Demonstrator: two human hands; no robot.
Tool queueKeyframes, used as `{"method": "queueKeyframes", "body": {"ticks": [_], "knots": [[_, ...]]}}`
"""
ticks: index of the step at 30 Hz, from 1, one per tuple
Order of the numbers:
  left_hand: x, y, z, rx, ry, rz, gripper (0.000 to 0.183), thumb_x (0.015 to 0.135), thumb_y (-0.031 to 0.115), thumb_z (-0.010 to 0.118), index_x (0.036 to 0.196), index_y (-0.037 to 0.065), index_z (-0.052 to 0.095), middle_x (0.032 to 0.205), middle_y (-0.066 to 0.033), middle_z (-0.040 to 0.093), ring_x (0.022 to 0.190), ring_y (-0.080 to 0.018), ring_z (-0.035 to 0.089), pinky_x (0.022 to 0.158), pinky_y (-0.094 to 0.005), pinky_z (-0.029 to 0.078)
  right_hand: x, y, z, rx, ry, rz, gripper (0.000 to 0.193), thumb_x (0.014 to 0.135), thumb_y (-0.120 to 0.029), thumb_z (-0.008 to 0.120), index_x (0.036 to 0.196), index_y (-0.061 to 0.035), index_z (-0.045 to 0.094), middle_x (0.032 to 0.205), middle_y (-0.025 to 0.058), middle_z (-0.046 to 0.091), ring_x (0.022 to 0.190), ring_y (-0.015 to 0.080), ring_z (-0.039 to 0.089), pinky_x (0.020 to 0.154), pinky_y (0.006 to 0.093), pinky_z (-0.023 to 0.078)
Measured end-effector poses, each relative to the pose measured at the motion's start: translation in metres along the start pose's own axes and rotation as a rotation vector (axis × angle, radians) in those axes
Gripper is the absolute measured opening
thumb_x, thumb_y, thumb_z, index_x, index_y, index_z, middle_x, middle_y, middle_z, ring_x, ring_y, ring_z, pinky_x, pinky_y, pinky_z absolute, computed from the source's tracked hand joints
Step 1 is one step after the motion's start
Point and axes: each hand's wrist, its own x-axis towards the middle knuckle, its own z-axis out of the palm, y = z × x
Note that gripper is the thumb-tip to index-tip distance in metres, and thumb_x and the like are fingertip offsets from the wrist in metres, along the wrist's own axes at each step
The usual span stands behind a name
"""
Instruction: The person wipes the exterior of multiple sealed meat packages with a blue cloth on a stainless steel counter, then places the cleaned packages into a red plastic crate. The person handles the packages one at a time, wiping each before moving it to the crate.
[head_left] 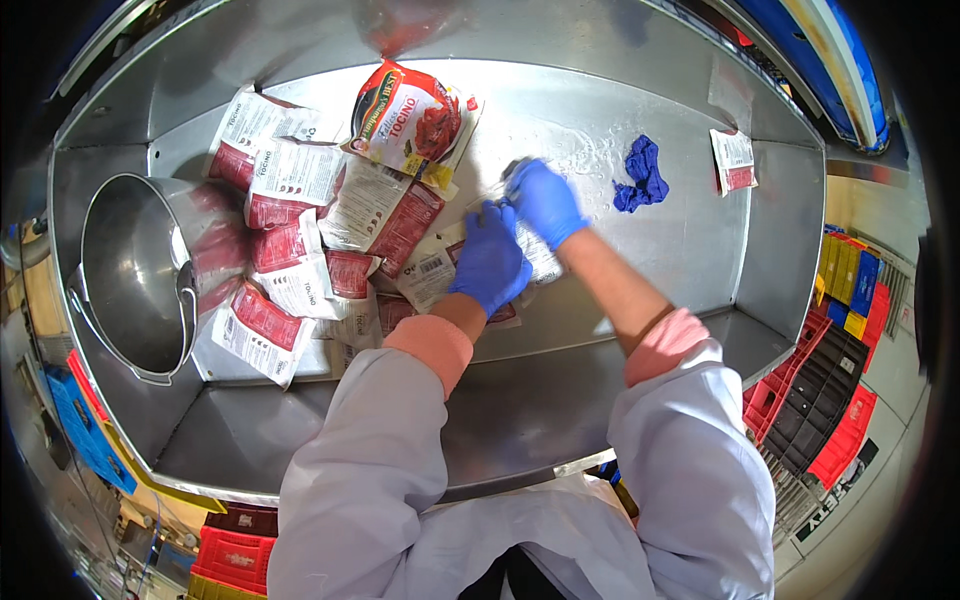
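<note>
Both my hands wear blue gloves and meet over a packet (540, 258) in the middle of the metal basin (640, 290). My left hand (490, 262) is closed on this packet, whose pale, shiny surface shows between the hands. My right hand (548, 203) is bent and smeared by motion, its fingers closed at the packet's far end. Something dark (514, 170) shows by its fingertips; I cannot make out what. Left of my hands lie several white and dark-red meat packets (295, 175). One packet with a bright red front (412, 118) lies on top of them, face up.
A steel bucket (208, 222) with a handle lies tilted at the basin's left end. A crumpled blue glove or cloth (643, 176) lies on wet metal to the right. A single packet (735, 160) leans at the right wall. Stacked crates (820, 390) stand outside the basin.
</note>
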Motion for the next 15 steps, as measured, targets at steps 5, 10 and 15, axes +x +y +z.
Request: {"method": "queueKeyframes", "body": {"ticks": [5,10,15], "knots": [[-0.022,-0.039,0.001,-0.263,0.142,0.133,0.064,0.081,0.025,0.061,0.131,-0.008,0.037,0.136,-0.0225,0.038,0.129,-0.0384,0.034,0.108,-0.0464,0.030,0.016,0.015,-0.038,0.046,-0.090,0.090,0.013,0.075,-0.015,0.060,0.076,-0.0042,0.067,0.083,0.0189,0.064,0.075,0.0342,0.063,0.072,0.0397,0.052],[-0.035,-0.045,-0.002,-0.333,-0.002,-0.076,0.068,0.083,0.027,0.061,0.135,-0.007,0.033,0.138,-0.0259,0.035,0.130,-0.0413,0.034,0.110,-0.0448,0.029,-0.003,-0.006,-0.015,0.115,0.123,0.064,0.008,0.072,-0.006,0.060,0.077,-0.0063,0.066,0.080,0.0164,0.063,0.077,0.0321,0.062,0.072,0.0402,0.052],[-0.042,-0.046,0.007,-0.296,0.020,-0.107,0.066,0.085,0.027,0.060,0.133,-0.010,0.034,0.139,-0.0255,0.035,0.130,-0.0417,0.033,0.109,-0.0454,0.030,0.000,-0.026,-0.020,0.124,-0.069,0.006,0.003,0.070,-0.006,0.060,0.072,-0.0050,0.063,0.076,0.0172,0.062,0.070,0.0294,0.062,0.066,0.0405,0.052]]}}
